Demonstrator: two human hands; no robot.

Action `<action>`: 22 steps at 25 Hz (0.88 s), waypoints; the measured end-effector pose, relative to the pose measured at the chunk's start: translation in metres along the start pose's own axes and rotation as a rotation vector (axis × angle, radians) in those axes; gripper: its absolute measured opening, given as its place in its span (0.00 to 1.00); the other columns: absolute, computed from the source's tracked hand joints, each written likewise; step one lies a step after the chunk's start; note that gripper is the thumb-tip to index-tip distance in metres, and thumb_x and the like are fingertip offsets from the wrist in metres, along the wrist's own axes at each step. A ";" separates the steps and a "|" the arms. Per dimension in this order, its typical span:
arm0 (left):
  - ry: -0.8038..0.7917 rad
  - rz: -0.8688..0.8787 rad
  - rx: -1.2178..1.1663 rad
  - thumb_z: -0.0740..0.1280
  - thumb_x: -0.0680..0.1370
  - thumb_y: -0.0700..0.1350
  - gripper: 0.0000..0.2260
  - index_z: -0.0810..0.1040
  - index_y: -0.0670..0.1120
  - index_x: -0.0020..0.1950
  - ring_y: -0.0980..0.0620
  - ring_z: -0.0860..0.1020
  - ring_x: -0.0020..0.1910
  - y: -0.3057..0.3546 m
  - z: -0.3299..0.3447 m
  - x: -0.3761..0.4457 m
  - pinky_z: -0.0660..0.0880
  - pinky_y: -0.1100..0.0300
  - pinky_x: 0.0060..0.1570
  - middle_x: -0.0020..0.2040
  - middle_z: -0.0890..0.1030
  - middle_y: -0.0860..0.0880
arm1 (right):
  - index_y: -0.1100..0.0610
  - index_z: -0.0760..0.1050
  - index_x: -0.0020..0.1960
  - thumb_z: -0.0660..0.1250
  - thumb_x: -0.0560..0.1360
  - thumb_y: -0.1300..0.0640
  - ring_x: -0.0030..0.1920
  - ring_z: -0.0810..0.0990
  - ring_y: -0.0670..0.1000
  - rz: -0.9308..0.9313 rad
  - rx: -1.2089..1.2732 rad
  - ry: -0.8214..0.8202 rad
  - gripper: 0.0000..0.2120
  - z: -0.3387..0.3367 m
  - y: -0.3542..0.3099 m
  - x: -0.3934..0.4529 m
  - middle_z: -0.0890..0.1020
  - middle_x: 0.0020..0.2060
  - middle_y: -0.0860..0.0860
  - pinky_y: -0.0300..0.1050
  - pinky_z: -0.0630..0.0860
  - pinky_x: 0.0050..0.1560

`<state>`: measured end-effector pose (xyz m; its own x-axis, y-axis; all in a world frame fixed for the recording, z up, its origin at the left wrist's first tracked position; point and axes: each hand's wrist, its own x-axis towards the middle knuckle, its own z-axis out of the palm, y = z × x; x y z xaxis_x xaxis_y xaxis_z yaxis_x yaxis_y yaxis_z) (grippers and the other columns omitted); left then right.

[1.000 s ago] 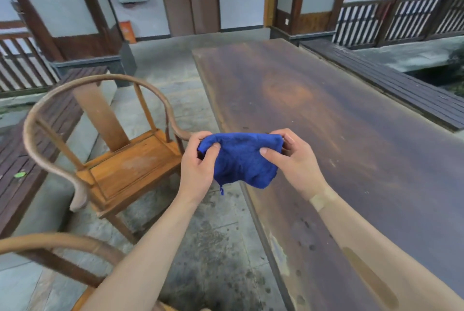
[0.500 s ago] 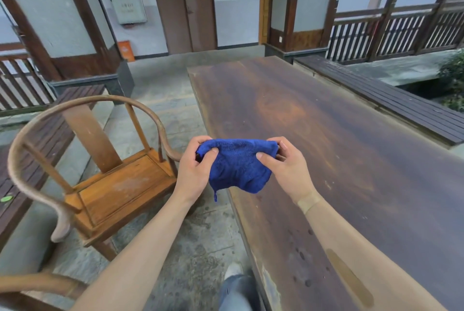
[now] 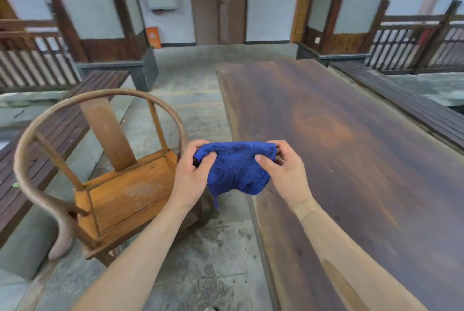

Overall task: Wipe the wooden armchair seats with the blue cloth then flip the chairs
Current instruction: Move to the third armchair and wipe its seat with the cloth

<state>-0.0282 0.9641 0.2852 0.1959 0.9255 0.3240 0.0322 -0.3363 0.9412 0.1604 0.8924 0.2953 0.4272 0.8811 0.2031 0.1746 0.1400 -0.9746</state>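
Note:
A blue cloth (image 3: 236, 169) hangs bunched between both hands in front of me, above the table's near left edge. My left hand (image 3: 192, 176) pinches its left end and my right hand (image 3: 283, 172) pinches its right end. A wooden armchair (image 3: 120, 185) with a curved horseshoe back stands upright on the floor to the left, its orange seat facing up, just left of my left hand.
A long dark wooden table (image 3: 351, 147) fills the right side. Dark slatted benches run along the left (image 3: 50, 135) and the far right (image 3: 406, 100). Grey stone floor (image 3: 200, 260) lies between chair and table. Railings and a doorway stand at the back.
My view has lifted and shifted, so the second chair at the bottom left is out of frame. Both hands keep hold of the cloth and have spread it slightly wider.

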 end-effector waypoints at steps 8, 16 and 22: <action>0.351 -0.088 0.102 0.66 0.80 0.38 0.10 0.75 0.54 0.50 0.60 0.76 0.43 -0.078 -0.162 0.103 0.72 0.67 0.46 0.42 0.79 0.62 | 0.53 0.77 0.48 0.71 0.75 0.66 0.41 0.80 0.43 -0.004 0.016 -0.395 0.09 0.218 0.033 0.149 0.83 0.40 0.44 0.34 0.76 0.44; 0.588 -0.196 0.154 0.64 0.81 0.38 0.11 0.75 0.55 0.49 0.59 0.73 0.36 -0.118 -0.251 0.144 0.70 0.61 0.40 0.37 0.76 0.60 | 0.43 0.78 0.44 0.72 0.76 0.63 0.42 0.81 0.45 -0.036 0.081 -0.648 0.14 0.357 0.058 0.208 0.83 0.39 0.43 0.41 0.77 0.40; 0.684 -0.204 0.198 0.64 0.81 0.38 0.08 0.75 0.52 0.50 0.55 0.73 0.39 -0.142 -0.280 0.194 0.72 0.60 0.40 0.40 0.76 0.56 | 0.46 0.77 0.46 0.72 0.75 0.62 0.43 0.80 0.48 -0.132 0.065 -0.770 0.11 0.416 0.068 0.275 0.82 0.39 0.43 0.46 0.77 0.45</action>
<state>-0.2688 1.2395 0.2412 -0.4852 0.8528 0.1930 0.1914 -0.1117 0.9751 -0.0797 1.3320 0.2455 -0.3334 0.9173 0.2179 0.1188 0.2701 -0.9555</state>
